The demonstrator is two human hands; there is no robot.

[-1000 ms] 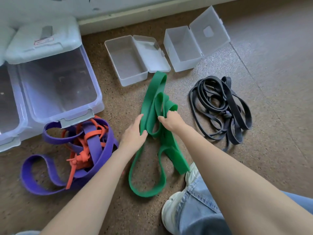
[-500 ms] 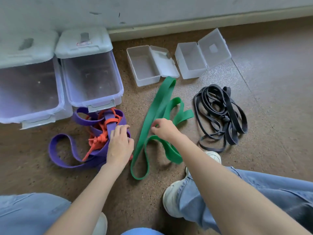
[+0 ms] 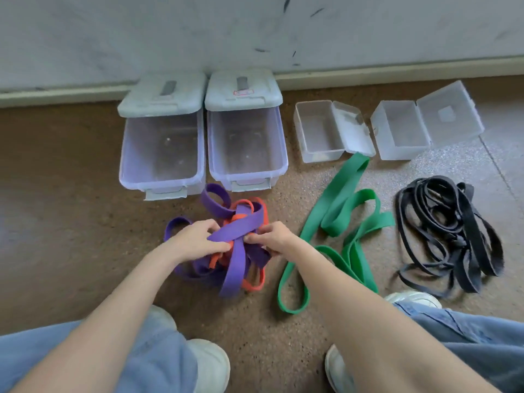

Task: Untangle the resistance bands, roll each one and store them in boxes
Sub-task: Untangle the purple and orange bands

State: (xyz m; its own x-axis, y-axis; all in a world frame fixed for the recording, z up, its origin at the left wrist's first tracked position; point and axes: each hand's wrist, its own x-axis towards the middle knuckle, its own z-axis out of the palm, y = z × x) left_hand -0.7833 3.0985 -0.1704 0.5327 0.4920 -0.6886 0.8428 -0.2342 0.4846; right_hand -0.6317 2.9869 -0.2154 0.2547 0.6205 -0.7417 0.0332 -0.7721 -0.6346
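The left hand [image 3: 195, 241] and right hand [image 3: 272, 239] both pinch a purple band [image 3: 236, 231] knotted with an orange band [image 3: 249, 205], its top strap running low-left to high-right. Right of the tangle (on the floor [image 3: 71, 194]) the green band [image 3: 337, 199] stretches diagonally toward a small open box [image 3: 317, 137], the black bands [image 3: 448, 236] heaped beyond.

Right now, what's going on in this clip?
A person crouches on the floor sorting resistance bands. Both hands, left hand and right hand, grip the knotted clump of purple band and orange band, apparently working it apart. The green band lies loose on the floor to the right, and the black bands sit tangled beyond it. Four open boxes, two large bins and two small boxes, wait near the wall with no bands in them.
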